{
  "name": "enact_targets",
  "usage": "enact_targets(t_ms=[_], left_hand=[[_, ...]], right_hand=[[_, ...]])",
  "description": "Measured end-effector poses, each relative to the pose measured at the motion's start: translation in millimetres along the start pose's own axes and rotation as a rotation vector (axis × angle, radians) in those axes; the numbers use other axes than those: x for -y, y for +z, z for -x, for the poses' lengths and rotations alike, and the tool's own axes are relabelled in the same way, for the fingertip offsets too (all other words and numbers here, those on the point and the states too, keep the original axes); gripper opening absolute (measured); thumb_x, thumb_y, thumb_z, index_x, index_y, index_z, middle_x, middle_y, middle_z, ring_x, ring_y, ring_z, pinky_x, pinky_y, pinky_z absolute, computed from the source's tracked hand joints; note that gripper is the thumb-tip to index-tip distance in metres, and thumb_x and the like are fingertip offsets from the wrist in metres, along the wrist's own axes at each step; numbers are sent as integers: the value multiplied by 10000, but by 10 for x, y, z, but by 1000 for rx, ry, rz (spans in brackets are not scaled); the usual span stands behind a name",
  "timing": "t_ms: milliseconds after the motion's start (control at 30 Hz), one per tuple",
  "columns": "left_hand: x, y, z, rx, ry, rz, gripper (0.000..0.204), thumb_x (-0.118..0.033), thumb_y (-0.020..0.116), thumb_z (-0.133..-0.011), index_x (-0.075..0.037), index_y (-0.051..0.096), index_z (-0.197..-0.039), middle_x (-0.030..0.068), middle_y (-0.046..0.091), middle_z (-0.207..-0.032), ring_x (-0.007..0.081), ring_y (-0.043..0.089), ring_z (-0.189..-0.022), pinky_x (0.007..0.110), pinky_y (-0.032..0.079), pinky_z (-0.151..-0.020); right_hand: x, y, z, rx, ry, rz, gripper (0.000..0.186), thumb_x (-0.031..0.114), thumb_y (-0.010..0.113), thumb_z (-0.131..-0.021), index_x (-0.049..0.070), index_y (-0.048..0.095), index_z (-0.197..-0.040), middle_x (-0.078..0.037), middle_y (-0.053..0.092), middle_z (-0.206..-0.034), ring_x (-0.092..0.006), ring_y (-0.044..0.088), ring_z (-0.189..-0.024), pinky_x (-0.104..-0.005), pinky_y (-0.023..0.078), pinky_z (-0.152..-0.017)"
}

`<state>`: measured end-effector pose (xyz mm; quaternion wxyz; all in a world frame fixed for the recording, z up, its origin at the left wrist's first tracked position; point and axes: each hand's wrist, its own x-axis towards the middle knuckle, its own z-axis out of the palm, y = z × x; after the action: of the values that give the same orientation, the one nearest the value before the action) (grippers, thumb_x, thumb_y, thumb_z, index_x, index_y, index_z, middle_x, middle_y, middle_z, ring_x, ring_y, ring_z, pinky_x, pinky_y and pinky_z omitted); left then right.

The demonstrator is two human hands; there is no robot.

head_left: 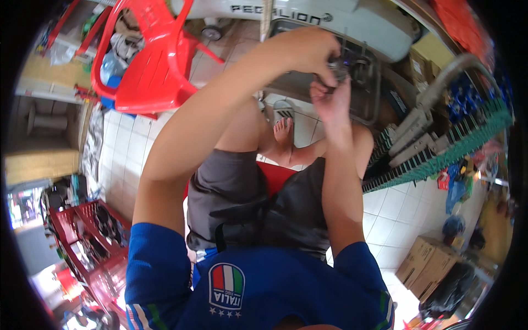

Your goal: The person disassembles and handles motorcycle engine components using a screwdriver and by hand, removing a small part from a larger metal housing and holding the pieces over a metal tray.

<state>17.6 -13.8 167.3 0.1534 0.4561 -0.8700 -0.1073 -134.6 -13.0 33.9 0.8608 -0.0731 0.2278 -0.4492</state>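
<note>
Both of my hands are together over a grey metal tray (291,81) beyond my knees. Between them is a small dark metal part (339,68), whose exact kind I cannot make out. My left hand (312,50) reaches across from above, its fingers curled around the part's far side. My right hand (333,102) is below, palm turned up, with bent fingers against the part's near side. In the tray, just right of the part, lie dark metal pieces (360,69) with thin upright rods.
A red plastic chair (151,82) stands at the far left on white tiles. To the right is a green-edged rack (445,146) with a grey metal arm. Cardboard boxes (426,267) sit at the lower right, a dark red shelf (82,231) at the lower left. A white machine body (363,27) is behind the tray.
</note>
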Motion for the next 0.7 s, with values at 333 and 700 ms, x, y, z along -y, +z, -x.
enact_targets(t_ms=[333,700], left_hand=[[-92,-71,-223,-87,151,175,565,-551,777,-644,-58,731,-915,115,711,-805,315,689,-799,409,546,-715],[-21,-219,-342,-160,271,203,570,-555,749,-698,-107,732,-1051,84,720,-868,275,673,-836,414,520,-739]], right_hand=[[269,-29,178,257,176,-128,437,399,504,-932,-2,535,-1101,-139,504,-911,-128,409,-565,-228,332,-457],[475,38,456,248,136,-194,406,270,505,-926,-98,468,-1092,-120,423,-908,-126,387,-511,-244,338,-440]])
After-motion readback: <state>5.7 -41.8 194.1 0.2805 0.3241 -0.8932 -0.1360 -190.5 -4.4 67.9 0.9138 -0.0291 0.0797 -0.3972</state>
